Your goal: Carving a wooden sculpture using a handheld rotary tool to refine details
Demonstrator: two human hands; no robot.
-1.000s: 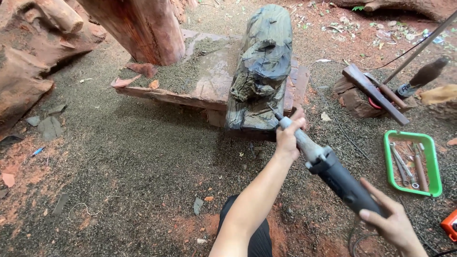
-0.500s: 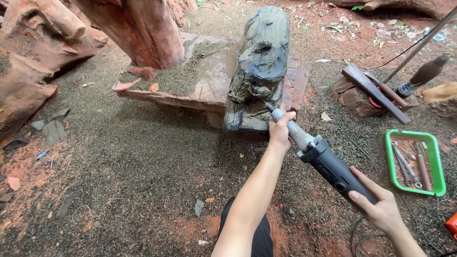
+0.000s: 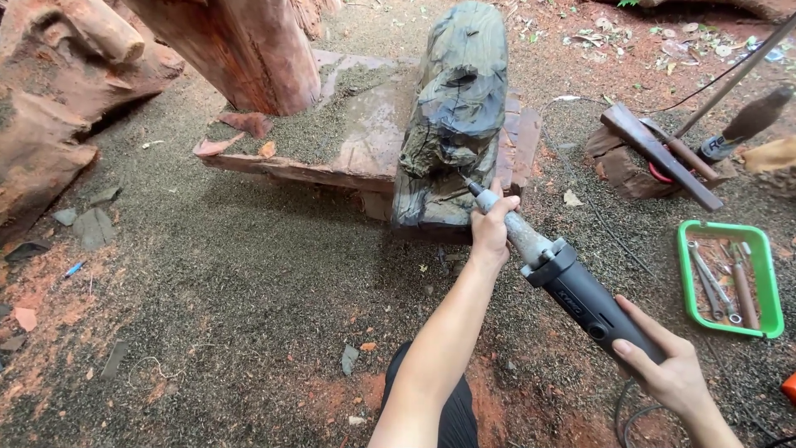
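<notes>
On the sawdusty ground, the dark carved log (image 3: 460, 108) lies on a reddish wood slab (image 3: 348, 141), right in front of the person. The left hand (image 3: 491, 228) is wrapped around the grey neck of the die grinder (image 3: 555, 270), with the tip touching the log's lower right face. The right hand (image 3: 663, 369) is closed on the black rear body. Compared with a second ago, the tool tip has crept up and left along the log, so both hands sit a bit higher now. A green tray (image 3: 769, 282) of tools is off to the right, same spot.
</notes>
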